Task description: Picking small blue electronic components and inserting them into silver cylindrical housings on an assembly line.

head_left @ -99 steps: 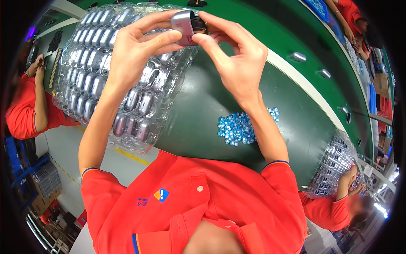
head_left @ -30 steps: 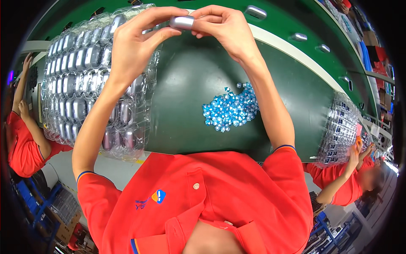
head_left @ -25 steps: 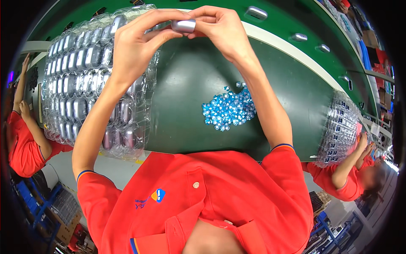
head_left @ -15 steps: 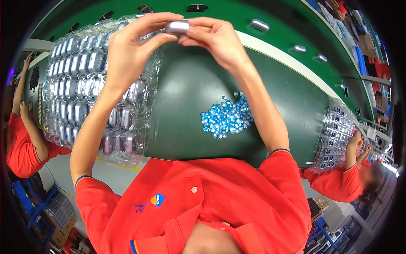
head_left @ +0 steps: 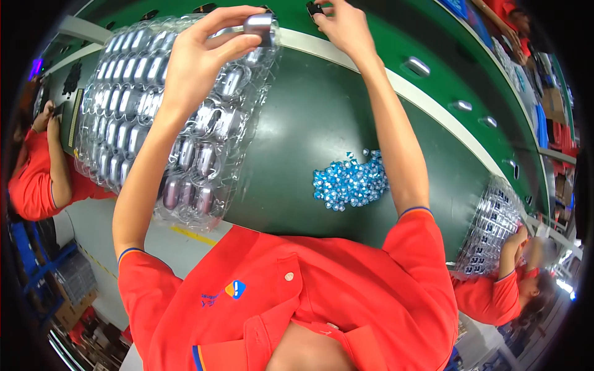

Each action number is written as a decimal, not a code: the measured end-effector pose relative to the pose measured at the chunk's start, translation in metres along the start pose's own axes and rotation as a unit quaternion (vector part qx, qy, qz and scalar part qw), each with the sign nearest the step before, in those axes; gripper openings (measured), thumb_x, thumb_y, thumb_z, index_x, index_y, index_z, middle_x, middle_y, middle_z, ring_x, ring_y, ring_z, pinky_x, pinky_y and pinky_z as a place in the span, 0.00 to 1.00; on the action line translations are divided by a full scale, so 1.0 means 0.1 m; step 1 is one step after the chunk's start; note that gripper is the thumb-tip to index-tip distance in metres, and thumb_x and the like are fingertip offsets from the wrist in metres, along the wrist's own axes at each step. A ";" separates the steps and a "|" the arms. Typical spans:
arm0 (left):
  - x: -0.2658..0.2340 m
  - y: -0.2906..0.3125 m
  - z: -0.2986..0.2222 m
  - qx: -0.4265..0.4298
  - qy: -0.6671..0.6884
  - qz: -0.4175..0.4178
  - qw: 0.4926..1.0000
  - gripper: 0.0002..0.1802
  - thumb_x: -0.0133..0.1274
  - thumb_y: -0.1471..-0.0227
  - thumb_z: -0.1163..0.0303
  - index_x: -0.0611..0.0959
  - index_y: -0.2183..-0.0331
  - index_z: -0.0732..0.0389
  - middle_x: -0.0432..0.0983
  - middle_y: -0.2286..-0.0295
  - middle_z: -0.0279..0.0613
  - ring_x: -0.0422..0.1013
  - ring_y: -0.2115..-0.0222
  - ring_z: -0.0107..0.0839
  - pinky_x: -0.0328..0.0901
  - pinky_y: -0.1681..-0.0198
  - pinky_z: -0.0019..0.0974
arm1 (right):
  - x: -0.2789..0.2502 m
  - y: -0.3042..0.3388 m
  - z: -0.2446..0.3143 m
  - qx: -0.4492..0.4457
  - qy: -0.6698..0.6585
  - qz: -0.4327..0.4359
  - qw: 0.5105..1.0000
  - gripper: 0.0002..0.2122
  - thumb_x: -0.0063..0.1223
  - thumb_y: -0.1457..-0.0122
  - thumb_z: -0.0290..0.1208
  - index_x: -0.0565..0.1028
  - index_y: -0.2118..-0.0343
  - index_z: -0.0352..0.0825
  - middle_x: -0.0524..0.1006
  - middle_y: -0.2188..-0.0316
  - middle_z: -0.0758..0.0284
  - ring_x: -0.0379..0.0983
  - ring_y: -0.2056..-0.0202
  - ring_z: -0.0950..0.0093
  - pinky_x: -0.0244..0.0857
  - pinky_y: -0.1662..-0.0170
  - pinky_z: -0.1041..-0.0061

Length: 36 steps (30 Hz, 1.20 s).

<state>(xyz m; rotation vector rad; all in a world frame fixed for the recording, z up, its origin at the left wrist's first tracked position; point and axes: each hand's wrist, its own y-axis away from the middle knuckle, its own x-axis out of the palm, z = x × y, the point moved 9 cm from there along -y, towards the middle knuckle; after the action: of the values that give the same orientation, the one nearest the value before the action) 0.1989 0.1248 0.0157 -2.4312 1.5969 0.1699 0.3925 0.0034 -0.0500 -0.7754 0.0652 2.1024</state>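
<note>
My left hand (head_left: 197, 59) pinches a small rounded silver case (head_left: 258, 25) between thumb and fingers, above the far edge of a clear plastic tray. Several similar silver cases (head_left: 154, 68) stand in rows in that clear tray (head_left: 244, 133). Over the green belt, my right hand (head_left: 348, 28) has its fingertips closed on a small black piece (head_left: 314, 9). Below my right forearm, a heap of small shiny blue pieces (head_left: 349, 183) lies on the dark green table (head_left: 288, 136).
A pale rail (head_left: 427, 102) runs between the table and the green belt (head_left: 396, 37). More silver cases (head_left: 417, 66) lie spaced along the belt. Another clear tray (head_left: 489, 226) stands at the right, by a co-worker in red (head_left: 495, 300). A second co-worker (head_left: 40, 167) works at the left.
My right hand has left the silver case, moved away to the right over the belt and taken hold of the black piece. My left hand still grips the case.
</note>
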 end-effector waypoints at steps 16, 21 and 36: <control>0.32 -0.02 0.00 -0.072 0.136 0.049 0.987 0.23 0.58 0.49 0.81 0.75 0.50 0.68 0.78 0.57 0.49 0.77 0.60 0.33 0.75 0.58 0.32 | -0.41 1.06 0.97 -0.091 -0.228 -0.055 0.968 0.15 0.61 0.46 0.17 0.78 0.53 0.29 0.80 0.62 0.64 0.77 0.62 0.77 0.74 0.58 0.79; 0.33 0.01 0.07 -0.098 0.145 0.041 0.984 0.22 0.58 0.49 0.81 0.76 0.51 0.68 0.78 0.59 0.49 0.77 0.62 0.34 0.75 0.57 0.33 | -0.42 1.08 1.04 -0.115 -0.198 -0.071 0.971 0.12 0.61 0.45 0.21 0.78 0.56 0.27 0.80 0.65 0.63 0.77 0.63 0.77 0.74 0.59 0.77; 0.28 0.07 0.20 -0.008 0.106 0.188 0.976 0.25 0.59 0.45 0.71 0.76 0.46 0.62 0.73 0.49 0.40 0.68 0.50 0.29 0.65 0.47 0.33 | 0.38 1.17 0.88 0.005 -0.662 0.266 0.701 0.26 0.53 0.36 0.41 0.64 0.43 0.27 0.72 0.53 0.60 0.70 0.61 0.73 0.65 0.54 0.76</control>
<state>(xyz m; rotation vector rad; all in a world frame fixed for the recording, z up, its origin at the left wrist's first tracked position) 0.2040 0.1016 -0.0104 -2.1953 2.1476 -0.0176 0.2442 -0.0137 -0.0267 1.0356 -0.5389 2.7027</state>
